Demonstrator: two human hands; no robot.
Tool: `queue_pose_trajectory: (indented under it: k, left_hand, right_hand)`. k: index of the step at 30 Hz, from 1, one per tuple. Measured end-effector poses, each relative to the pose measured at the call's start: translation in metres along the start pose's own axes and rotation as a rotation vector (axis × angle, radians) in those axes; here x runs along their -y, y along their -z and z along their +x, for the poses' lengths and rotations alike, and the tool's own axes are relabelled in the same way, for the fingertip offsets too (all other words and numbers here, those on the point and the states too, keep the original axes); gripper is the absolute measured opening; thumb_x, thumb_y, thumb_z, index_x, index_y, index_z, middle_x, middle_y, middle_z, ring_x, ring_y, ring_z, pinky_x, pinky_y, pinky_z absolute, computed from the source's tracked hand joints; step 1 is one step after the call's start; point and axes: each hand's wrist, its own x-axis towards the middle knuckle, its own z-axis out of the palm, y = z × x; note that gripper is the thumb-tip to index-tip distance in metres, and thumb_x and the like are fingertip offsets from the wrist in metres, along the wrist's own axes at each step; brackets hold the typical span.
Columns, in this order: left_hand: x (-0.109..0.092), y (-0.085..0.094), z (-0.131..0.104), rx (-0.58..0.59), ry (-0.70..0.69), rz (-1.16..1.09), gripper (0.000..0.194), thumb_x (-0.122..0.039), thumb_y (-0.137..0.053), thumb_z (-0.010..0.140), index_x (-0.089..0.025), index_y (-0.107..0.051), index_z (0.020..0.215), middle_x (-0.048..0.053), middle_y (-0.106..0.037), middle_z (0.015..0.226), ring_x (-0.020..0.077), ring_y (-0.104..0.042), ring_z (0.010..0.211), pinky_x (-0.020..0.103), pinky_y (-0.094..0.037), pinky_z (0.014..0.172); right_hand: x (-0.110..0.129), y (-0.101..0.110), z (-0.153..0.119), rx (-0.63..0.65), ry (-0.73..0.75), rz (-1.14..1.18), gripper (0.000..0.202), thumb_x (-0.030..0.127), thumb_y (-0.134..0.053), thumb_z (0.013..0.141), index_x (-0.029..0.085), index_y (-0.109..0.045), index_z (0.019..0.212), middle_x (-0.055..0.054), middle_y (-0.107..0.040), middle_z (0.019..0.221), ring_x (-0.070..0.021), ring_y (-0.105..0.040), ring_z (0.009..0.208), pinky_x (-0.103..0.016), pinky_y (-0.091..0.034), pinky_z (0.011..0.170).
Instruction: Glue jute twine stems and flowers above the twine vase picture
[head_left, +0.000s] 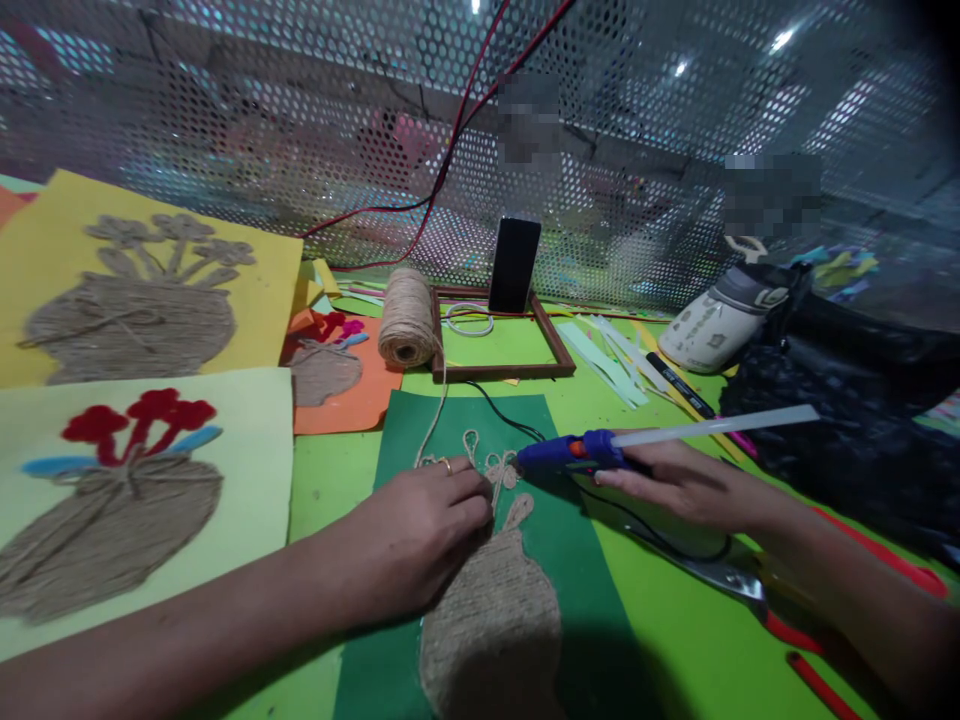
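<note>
On dark green card (pixel 405 430), a coiled-twine flower (pixel 504 472) is lying above a ribbed twine vase (pixel 495 610); the left hand (pixel 427 535) is pressing beside it, finger closure unclear, the right (pixel 660 480) clasping a glue gun (pixel 570 452); beyond, perforated metal mesh (pixel 360 110) is rising.

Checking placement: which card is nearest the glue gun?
The dark green card, beneath the nozzle; yellow card, orange card and pale green card lie farther left.

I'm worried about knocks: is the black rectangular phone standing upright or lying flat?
Upright: the black rectangular phone stands on a short edge at the far side of the brown wooden frame, dark face forward.
</note>
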Motion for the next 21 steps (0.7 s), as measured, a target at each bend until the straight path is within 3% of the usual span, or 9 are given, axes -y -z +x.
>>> queue_pose_trajectory:
  k: [8, 21]
  left_hand:
    - [0.0003, -0.0013, -0.0007, -0.006, 0.003, 0.003, 0.021, -0.016, -0.041, 0.096, -0.015, -0.062, 0.096, 0.010, -0.064, 0.091, 0.0190, -0.060, 0.085, 0.033, -0.051, 0.075]
    - [0.0005, -0.0020, -0.0016, 0.005, 0.007, 0.001, 0.022, -0.015, -0.040, 0.096, -0.015, -0.062, 0.095, 0.011, -0.064, 0.092, 0.0195, -0.060, 0.087, 0.035, -0.051, 0.080]
  right_hand:
    - [-0.0031, -0.0045, 0.0042, -0.046, 0.005, -0.040, 0.041, 0.049, -0.044, 0.096, 0.015, -0.067, 0.096, -0.003, -0.064, 0.078, -0.0159, -0.054, 0.068, -0.026, -0.045, 0.062]
    - [0.0005, -0.0033, -0.0022, -0.025, 0.018, -0.039, 0.036, 0.047, -0.046, 0.097, 0.015, -0.065, 0.095, -0.001, -0.058, 0.075, -0.0117, -0.044, 0.060, -0.022, -0.035, 0.049]
